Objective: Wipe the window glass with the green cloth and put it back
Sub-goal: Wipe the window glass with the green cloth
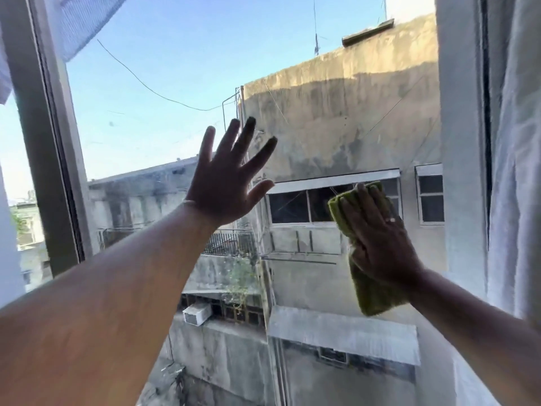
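The window glass point(164, 92) fills the middle of the view, with grey buildings and blue sky behind it. My right hand point(377, 232) lies flat on the folded green cloth point(370, 291) and presses it against the glass at the right. The cloth sticks out above my fingertips and hangs below my palm. My left hand point(227, 183) is raised at the centre with its fingers spread wide and nothing in it; whether it touches the pane is unclear.
A dark window frame post point(49, 159) stands at the left. A white curtain point(515, 159) hangs along the right edge, and white netted fabric point(82, 22) drapes at the top left.
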Demonstrator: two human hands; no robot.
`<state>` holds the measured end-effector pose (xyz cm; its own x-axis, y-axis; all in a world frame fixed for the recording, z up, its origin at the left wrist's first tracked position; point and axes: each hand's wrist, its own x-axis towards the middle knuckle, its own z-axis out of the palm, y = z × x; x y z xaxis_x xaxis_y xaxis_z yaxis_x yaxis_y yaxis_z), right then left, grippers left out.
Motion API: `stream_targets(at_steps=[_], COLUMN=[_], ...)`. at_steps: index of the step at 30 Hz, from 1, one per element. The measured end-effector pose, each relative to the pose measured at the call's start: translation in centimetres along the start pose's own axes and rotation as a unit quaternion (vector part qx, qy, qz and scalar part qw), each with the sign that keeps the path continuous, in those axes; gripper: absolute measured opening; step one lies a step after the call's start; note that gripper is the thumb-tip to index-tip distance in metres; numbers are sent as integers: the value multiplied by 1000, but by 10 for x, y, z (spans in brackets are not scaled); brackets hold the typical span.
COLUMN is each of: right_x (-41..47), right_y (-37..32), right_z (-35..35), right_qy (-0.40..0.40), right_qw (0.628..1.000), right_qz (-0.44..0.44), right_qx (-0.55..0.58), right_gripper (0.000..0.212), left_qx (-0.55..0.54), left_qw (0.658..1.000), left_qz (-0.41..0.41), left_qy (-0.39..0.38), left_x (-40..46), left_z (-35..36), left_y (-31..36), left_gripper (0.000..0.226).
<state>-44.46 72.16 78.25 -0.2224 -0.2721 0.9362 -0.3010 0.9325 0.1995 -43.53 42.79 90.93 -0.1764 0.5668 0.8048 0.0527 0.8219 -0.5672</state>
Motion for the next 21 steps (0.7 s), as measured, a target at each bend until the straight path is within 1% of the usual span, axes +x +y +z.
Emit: stream_targets(at_steps=[1, 2, 3, 4, 5, 6, 7, 8, 9, 10, 11, 12, 13, 14, 15, 17, 18, 19, 20, 21], right_x=[-1, -8, -21, -39, -59, -77, -92, -99, -98, -91, -81, -70, -57, -44, -30, 0, 14, 23, 26, 21], right_y=[-6, -19, -36, -54, -72, -87, -90, -85, -73, -58, -41, -20, 0, 17, 24, 3, -20, -48, -80, -112], right_z=[3, 10, 20, 29, 37, 40, 41, 40, 39, 36, 32, 29, 22, 16, 11, 8, 10, 14, 19, 26], right_qy=[17, 26, 20, -7, -51, -98, -135, -149, -150, -135, -102, -61, -29, -11, 6, 43, 57, 63, 55, 27], right_qw=[999, 998, 999, 999, 988, 961, 928, 905, 897, 909, 937, 969, 991, 999, 1000, 992, 988, 988, 993, 998], right_qz=[33, 47, 30, -38, -142, -251, -333, -383, -398, -378, -320, -232, -130, -39, 28, 120, 141, 136, 97, 24], right_qx=[8, 10, 8, -5, -35, -68, -95, -111, -116, -115, -96, -63, -29, -9, 3, 15, 19, 31, 44, 50], right_gripper=[79, 79, 82, 85, 88, 88, 86, 83, 81, 80, 79, 78, 78, 78, 78, 78, 79, 80, 82, 85], left_qx=[3, 5, 5, 4, 3, 4, 3, 1, -3, -6, -6, -4, -2, -2, -2, 2, 5, 10, 16, 19], left_qw=[1000, 1000, 1000, 1000, 1000, 1000, 1000, 1000, 1000, 1000, 1000, 1000, 1000, 1000, 999, 999, 999, 999, 999, 999], left_qz=[-3, -3, -2, -1, -3, -5, -7, -8, -8, -7, -5, -4, -6, -9, -14, -20, -21, -21, -19, -15], left_qy=[3, 6, 8, 10, 13, 16, 18, 21, 25, 28, 28, 27, 27, 30, 33, 31, 27, 26, 25, 23], left_x=[-1, -1, -1, -1, 0, 0, -1, -1, -1, -2, -2, -2, -1, -1, -1, -1, -1, -2, -2, -2], left_z=[2, 5, 6, 7, 7, 7, 7, 7, 8, 8, 8, 9, 9, 8, 8, 9, 9, 10, 10, 9], left_y=[0, 1, 1, 0, 0, -1, -1, -1, -1, -1, -1, -2, -2, -1, 0, 4, 5, 5, 4, 3], left_gripper=[68, 68, 68, 68, 68, 69, 69, 69, 69, 68, 68, 68, 68, 68, 68, 68, 68, 68, 67, 67])
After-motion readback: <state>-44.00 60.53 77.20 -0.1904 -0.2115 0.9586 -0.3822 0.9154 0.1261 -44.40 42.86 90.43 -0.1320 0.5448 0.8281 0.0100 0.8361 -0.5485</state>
